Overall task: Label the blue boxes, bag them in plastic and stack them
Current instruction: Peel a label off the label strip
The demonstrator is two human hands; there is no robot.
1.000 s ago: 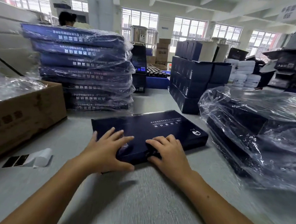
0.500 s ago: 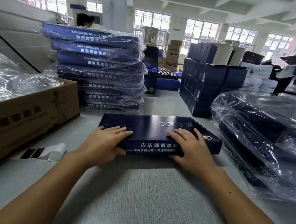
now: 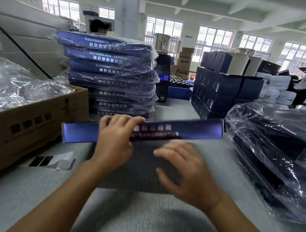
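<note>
Already stacked: plastic-bagged flat blue boxes (image 3: 111, 73), rear of grey worktop (image 3: 141, 214).
In hand: flat dark-blue cardboard box (image 3: 183, 130), unbagged, tipped on edge.
Left grip (image 3: 114, 145): holding it.
Right grip (image 3: 186, 172): wide, empty.
Remaining: bagging, stacking.

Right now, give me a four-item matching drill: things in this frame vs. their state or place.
Things:
1. blue box
2. label strip
3. bagged stack
4. right hand

States or places:
A. open, holding nothing
B. lying on the table beside the carton
C. tipped up on edge, gripped by the left hand
D. standing behind the box, wrapped in clear plastic

Pairs: 1-C, 2-B, 3-D, 4-A
</note>
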